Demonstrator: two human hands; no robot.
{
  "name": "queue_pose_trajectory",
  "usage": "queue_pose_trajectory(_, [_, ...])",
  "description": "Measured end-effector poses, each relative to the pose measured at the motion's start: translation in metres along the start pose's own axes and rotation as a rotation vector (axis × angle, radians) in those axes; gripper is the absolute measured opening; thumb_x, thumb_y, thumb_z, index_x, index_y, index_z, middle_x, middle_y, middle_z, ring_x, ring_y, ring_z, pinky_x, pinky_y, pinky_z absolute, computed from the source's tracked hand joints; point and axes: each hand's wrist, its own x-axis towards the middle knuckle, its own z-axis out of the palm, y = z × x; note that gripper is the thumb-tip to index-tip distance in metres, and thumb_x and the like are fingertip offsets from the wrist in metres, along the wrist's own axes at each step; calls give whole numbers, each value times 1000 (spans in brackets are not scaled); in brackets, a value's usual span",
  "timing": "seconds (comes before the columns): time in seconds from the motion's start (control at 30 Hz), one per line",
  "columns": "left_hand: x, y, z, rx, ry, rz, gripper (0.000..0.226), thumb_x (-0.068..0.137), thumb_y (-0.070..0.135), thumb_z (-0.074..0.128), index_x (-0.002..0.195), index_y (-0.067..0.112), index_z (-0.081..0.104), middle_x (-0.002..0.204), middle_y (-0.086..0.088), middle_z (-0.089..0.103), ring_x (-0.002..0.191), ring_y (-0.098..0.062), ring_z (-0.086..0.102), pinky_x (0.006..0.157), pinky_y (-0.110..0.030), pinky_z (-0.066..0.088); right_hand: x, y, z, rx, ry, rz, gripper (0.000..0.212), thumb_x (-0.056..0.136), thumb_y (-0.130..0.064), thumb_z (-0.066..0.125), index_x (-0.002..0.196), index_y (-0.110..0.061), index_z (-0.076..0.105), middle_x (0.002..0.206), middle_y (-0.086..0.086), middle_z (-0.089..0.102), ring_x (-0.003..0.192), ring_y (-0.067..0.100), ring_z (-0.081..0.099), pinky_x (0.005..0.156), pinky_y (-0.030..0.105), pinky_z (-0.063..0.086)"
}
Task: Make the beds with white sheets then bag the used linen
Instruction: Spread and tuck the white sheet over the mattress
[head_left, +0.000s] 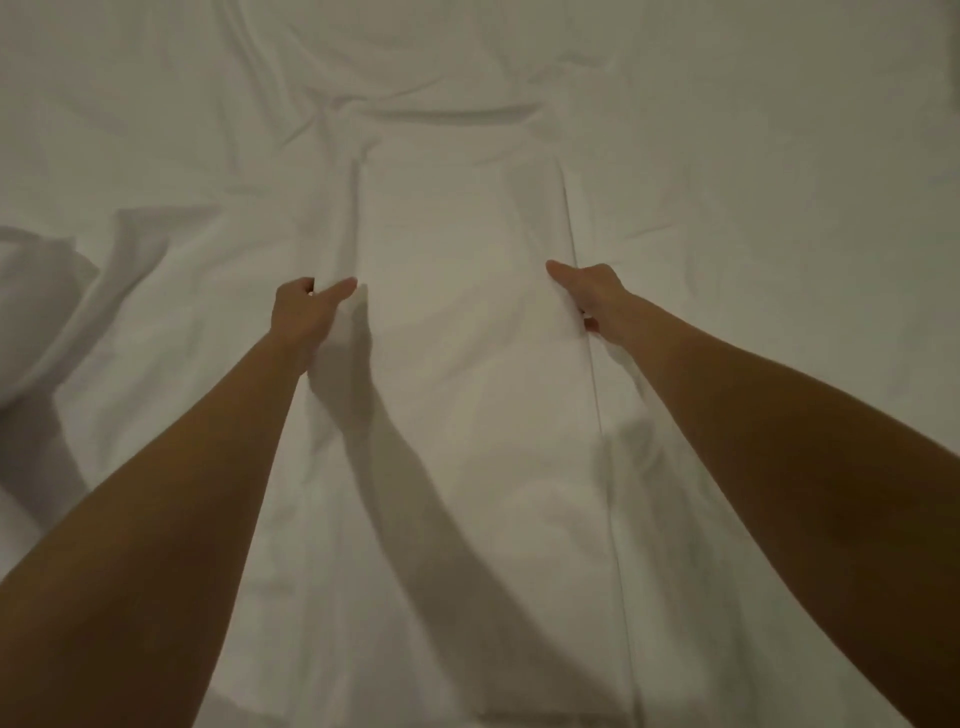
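At far left, a bunched mound of white linen (36, 291) rises beside the left arm. The left hand (304, 312) pinches a raised fold of the white sheet (462, 322); the right hand (592, 296) grips the opposite fold, thumb extended. The wrinkled sheet covers the bed across the whole view, dimly lit.

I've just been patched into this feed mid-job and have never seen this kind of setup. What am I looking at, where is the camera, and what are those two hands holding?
There is no machine here: a person wears one wide-angle camera on the head, looking forward and down. The two bare arms are theirs. Everything below is white bedding, a wrinkled sheet spread wide. On it lies a long folded strip of white sheet. The left hand pinches its left edge; the right hand grips its right edge. A bunched fold of white cloth sits at the far left.
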Motion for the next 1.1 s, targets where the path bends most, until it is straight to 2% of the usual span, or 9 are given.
queue_pose_trajectory(0.1, [19,14,6,47,19,20,60,83,42,71,125,1,59,115,-12,64,104,-30,61,93,-41,50,19,-14,6,56,1,-29,67,84,-42,70,130,4,51,119,14,63,105,29,62,92,39,51])
queue_pose_trajectory(0.17, [29,19,8,48,39,31,56,85,38,71,126,2,59,119,-15,64,108,-32,61,94,-41,50,32,-17,9,69,-5,-43,69,79,-42,75,128,3,53,118,16,64,105,32,63,95,44,51])
queue_pose_trajectory(0.4, [41,6,-15,-131,31,37,26,90,24,67,109,6,65,87,-6,64,69,-15,59,67,-28,50,44,-29,11,132,-31,-60,27,79,-21,78,98,-6,66,94,10,69,84,24,69,80,34,58])
queue_pose_trajectory(0.5, [43,-10,-23,-205,-48,-136,16,89,23,69,85,8,64,61,-1,61,49,-13,57,52,-25,49,45,-31,12,134,-43,-46,32,77,-21,80,101,-6,65,96,10,68,79,21,68,75,31,57])
queue_pose_trajectory(0.6, [45,-7,-26,-248,-71,-130,17,88,20,70,76,13,61,46,7,58,40,-9,54,42,-19,46,48,-37,13,134,0,-84,41,77,-15,80,111,1,65,101,13,68,85,23,68,81,33,57])
queue_pose_trajectory(0.77, [10,-39,-27,-220,-175,-160,10,84,20,73,85,12,67,61,7,69,51,-7,64,48,-19,53,44,-21,8,166,20,-56,41,77,-17,80,110,2,65,102,14,70,89,27,69,82,40,58])
queue_pose_trajectory(0.87, [-23,-64,-31,-175,-235,-278,14,81,20,75,86,9,68,78,-1,74,60,-13,70,56,-24,58,27,3,4,159,-72,20,38,76,-18,80,107,-1,66,97,11,70,77,17,69,71,27,59])
queue_pose_trajectory(1.0, [-63,-91,-37,-135,-269,-408,19,79,16,76,88,3,67,68,-5,73,55,-15,69,48,-23,54,-3,36,-3,120,-117,100,42,77,-16,79,111,4,65,91,11,70,69,15,67,66,25,59])
queue_pose_trajectory(1.1, [-94,-113,-36,-78,-286,-432,36,71,22,83,98,4,68,86,-10,75,76,-24,71,65,-31,56,-34,69,-9,118,-136,168,40,79,-15,77,111,6,65,86,11,69,57,11,67,57,23,58])
